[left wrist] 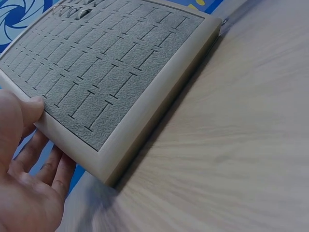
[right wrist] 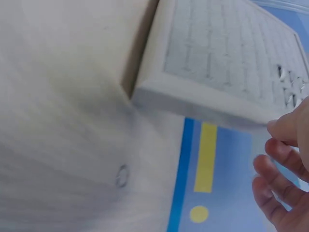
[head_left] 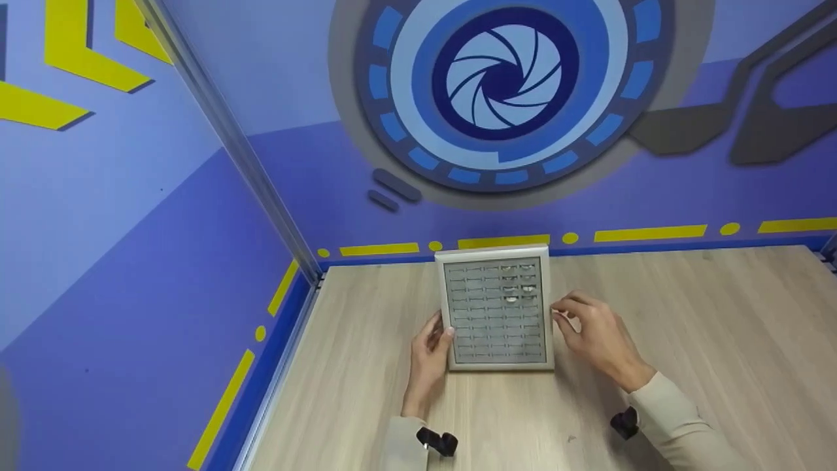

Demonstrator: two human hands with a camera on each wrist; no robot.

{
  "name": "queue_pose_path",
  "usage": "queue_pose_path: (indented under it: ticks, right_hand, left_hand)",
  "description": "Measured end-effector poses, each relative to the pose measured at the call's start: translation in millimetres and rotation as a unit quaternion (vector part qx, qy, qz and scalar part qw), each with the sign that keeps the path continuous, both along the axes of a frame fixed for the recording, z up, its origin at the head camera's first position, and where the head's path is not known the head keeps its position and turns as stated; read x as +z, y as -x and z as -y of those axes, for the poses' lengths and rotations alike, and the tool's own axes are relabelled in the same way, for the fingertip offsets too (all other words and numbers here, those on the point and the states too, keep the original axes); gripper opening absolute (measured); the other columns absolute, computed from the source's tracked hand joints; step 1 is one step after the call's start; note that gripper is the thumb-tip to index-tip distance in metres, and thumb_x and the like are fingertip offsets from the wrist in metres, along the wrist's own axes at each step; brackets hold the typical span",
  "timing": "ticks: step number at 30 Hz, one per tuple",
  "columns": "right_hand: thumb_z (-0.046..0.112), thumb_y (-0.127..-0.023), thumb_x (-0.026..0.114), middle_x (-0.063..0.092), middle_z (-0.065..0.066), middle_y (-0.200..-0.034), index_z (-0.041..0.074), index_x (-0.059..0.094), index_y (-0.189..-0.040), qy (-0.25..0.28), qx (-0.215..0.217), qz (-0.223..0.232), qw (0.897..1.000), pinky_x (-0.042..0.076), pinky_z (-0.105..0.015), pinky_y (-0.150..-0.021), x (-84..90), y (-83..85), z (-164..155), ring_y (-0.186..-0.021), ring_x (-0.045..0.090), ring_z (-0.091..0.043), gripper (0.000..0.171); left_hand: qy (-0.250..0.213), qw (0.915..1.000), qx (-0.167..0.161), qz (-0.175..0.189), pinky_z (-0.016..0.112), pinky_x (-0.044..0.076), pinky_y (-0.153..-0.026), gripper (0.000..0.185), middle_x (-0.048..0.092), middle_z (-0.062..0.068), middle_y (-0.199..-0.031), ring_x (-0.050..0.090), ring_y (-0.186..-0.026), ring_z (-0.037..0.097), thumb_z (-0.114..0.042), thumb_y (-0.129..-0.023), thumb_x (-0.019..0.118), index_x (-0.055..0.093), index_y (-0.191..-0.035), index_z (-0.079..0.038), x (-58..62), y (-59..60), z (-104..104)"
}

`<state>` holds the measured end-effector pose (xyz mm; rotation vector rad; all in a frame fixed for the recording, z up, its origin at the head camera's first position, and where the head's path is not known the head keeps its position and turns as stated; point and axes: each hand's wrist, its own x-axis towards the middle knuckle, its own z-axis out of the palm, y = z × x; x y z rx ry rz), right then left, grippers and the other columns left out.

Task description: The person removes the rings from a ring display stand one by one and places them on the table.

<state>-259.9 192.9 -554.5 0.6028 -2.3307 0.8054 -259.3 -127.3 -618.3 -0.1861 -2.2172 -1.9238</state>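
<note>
Head view shows a ring tray (head_left: 497, 313) standing near the far edge of the table (head_left: 686, 340), both hands at its sides; a few rings (head_left: 520, 281) sit in the slots of its upper right part, the other slots looking bare; the step in hand seems to be steadying or squaring the tray, with ring handling the likely work around it; a next move, as I judge it, would call for a firm hold on the left rim while the right fingertips work finely over the narrow slots, since the tray is light and may slide on the smooth wood. Left hand (head_left: 429, 347) lies along the left rim, thumb (left wrist: 29, 108) pressed on the frame's edge, the other fingers nearly straight beside the frame, so it braces rather than clasps; left wrist view confirms the thumb on the corner and the palm open. Right hand (head_left: 592, 330) hovers at the right rim, fingers curled with the tips drawn toward the thumb; whether they pinch a ring or only touch the frame I cannot tell; right wrist view shows fingertips (right wrist: 285, 128) just beside the tray's edge.
</note>
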Motion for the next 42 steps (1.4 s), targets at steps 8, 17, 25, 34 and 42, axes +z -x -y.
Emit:
queue_pose_path:
  ticks: [8,17,25,34,42]
  right_hand:
    - [-0.010,-0.081,0.086,0.074,-0.004,-0.096,0.003,0.080,-0.099,0.016,0.023,-0.046,0.999,0.063,-0.035,-0.069,9.7,6.9,13.7,-0.083,0.073,-0.018,0.023]
    - [-0.015,-0.080,0.085,0.071,-0.009,-0.096,-0.002,0.078,-0.099,0.023,0.053,-0.075,0.995,0.063,-0.032,-0.070,9.9,16.2,32.5,-0.082,0.071,-0.017,0.024]
    - [-0.013,-0.082,0.084,0.069,-0.009,-0.094,0.000,0.080,-0.096,-0.001,0.041,-0.108,0.993,0.062,-0.038,-0.067,7.6,20.7,39.4,-0.081,0.071,-0.023,0.020]
    - [-0.015,-0.083,0.081,0.068,-0.009,-0.093,0.001,0.079,-0.092,-0.011,0.039,-0.120,0.992,0.061,-0.042,-0.067,6.7,23.4,40.4,-0.079,0.070,-0.026,0.019]
    - [-0.019,-0.082,0.080,0.069,-0.008,-0.093,0.001,0.078,-0.090,-0.008,0.035,-0.106,0.994,0.061,-0.040,-0.067,7.8,21.3,41.5,-0.080,0.070,-0.025,0.022]
  left_hand:
    - [-0.007,1.0000,0.000,-0.002,0.039,0.046,-0.120,0.051,0.065,0.018,-0.145,0.060,-0.138,0.031,-0.013,-0.108,0.064,0.050,-0.155,0.004,-2.1,-0.1,-1.2]
    - [0.010,0.9999,0.003,-0.006,0.044,0.047,-0.120,0.052,0.064,0.021,-0.146,0.060,-0.138,0.035,-0.014,-0.109,0.063,0.050,-0.154,0.006,0.5,-0.4,1.0]
    - [0.007,0.9999,0.000,0.008,0.037,0.048,-0.119,0.052,0.063,0.020,-0.147,0.060,-0.139,0.033,-0.014,-0.109,0.063,0.049,-0.156,0.005,0.8,-0.1,0.7]
    - [-0.002,0.9999,-0.007,-0.011,0.033,0.049,-0.116,0.052,0.065,0.021,-0.143,0.062,-0.134,0.032,-0.014,-0.109,0.063,0.050,-0.154,0.006,-1.8,0.3,0.0]
    - [-0.009,0.9999,-0.004,0.006,0.041,0.046,-0.121,0.052,0.064,0.019,-0.145,0.060,-0.138,0.032,-0.014,-0.108,0.064,0.050,-0.155,0.004,-0.1,0.3,0.3]
